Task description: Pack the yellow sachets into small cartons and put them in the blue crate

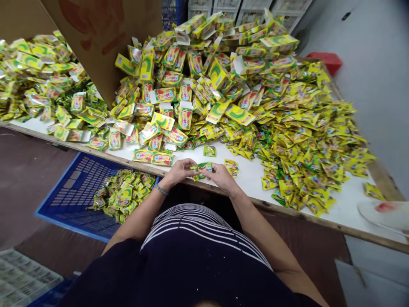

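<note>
Between my two hands, at the front edge of the table, is a small yellow-green packet (202, 169). My left hand (181, 171) pinches its left end, and my right hand (223, 177) grips its right end. Just beyond them a single green packet (210, 150) lies flat on the white tabletop. More yellow packets (231, 167) rest right beside my right hand. To the left of my left hand, two small printed boxes (153, 157) lie end to end along the table edge.
Loose yellow packets (303, 136) are heaped on the right. Small boxes (198, 81), many with open flaps, pile up at the back. A large cardboard sheet (92, 38) stands at left. Below the edge, a blue crate (76, 187) holds packets. A red object (326, 62) sits at far right.
</note>
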Demonstrator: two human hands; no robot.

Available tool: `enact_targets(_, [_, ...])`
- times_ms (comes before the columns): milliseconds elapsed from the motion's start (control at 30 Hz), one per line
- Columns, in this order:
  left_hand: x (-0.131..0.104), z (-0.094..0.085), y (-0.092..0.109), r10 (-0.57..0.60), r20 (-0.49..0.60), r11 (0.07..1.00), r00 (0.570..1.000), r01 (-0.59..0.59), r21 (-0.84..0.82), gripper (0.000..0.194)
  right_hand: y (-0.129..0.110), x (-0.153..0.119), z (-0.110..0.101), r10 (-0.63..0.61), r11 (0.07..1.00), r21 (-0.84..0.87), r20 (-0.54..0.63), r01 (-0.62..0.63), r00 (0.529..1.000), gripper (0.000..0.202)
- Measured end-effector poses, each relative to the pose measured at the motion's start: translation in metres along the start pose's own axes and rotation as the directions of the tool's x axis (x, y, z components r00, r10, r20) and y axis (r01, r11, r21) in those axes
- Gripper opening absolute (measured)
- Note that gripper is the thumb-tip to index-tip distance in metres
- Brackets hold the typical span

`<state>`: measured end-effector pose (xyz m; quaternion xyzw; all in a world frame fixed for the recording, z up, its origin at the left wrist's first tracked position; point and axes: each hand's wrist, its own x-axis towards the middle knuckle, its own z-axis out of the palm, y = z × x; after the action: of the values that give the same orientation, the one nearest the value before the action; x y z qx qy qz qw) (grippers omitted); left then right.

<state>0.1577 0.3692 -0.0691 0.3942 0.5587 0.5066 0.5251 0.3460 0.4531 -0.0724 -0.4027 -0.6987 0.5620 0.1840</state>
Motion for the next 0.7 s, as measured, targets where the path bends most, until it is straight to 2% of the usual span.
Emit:
enact_targets(33, [-0.003,-0.012,0.006,0.027,0.003,0.985,1.000,-0.027,0.171,0.041,0.000,0.000,-0.001,-0.004,0.999,-0.039,-0.031,0.003,1.000,0.039])
enact_targets(67, [-0.007,-0.026,0.014,0.059,-0.002,0.925,0.998,-0.054,0.375,0.042,0.001,0.000,-0.001,-0.015,0.997,-0.070,-0.078,0.010,0.997,0.039])
enact_targets(100, [-0.009,-0.040,0.021,0.107,-0.030,0.805,0.994,-0.069,0.589,0.045,0.002,0.001,-0.001,-0.024,0.996,-0.091,-0.124,0.013,0.992,0.040])
enact_targets(167, [-0.012,-0.066,0.034,0.172,-0.050,0.470,0.984,-0.037,0.882,0.057,0.006,0.002,0.000,-0.030,0.994,-0.110,-0.192,0.009,0.981,0.042])
enact_targets(233, [-0.011,-0.084,0.042,0.120,-0.037,0.186,0.992,0.014,0.982,0.064,0.009,0.004,0.004,-0.007,0.995,-0.101,-0.223,-0.016,0.975,0.044])
enact_targets(267, [-0.009,-0.089,0.043,0.071,-0.030,0.094,0.997,0.023,0.995,0.063,0.011,0.005,0.006,0.012,0.996,-0.083,-0.226,-0.031,0.974,0.044])
enact_targets(300, [-0.007,-0.091,0.043,0.030,-0.026,0.030,0.999,0.025,0.999,0.061,0.011,0.005,0.008,0.030,0.997,-0.056,-0.221,-0.044,0.975,0.044])
enact_targets(367, [-0.002,-0.091,0.040,-0.002,-0.014,-0.029,1.000,0.014,0.999,0.049,0.010,0.005,0.011,0.061,0.998,0.013,-0.215,-0.059,0.975,0.044])
enact_targets(433, [0.003,-0.086,0.037,0.014,0.006,-0.009,1.000,-0.006,1.000,0.035,0.005,0.005,0.010,0.061,0.996,0.072,-0.241,-0.045,0.969,0.044])
enact_targets(500, [0.007,-0.077,0.035,0.045,0.010,0.093,0.999,-0.014,0.996,0.027,-0.002,0.006,0.008,0.027,0.994,0.111,-0.289,0.005,0.957,0.045])
enact_targets(600, [0.013,-0.057,0.031,0.103,-0.022,0.375,0.994,-0.019,0.927,0.037,-0.015,0.011,0.004,-0.062,0.985,0.126,-0.381,0.118,0.922,0.044])
enact_targets(700, [0.015,-0.032,0.023,0.173,-0.014,0.715,0.985,-0.115,0.689,0.044,-0.022,0.016,0.000,-0.134,0.985,0.040,-0.440,0.168,0.888,0.043])
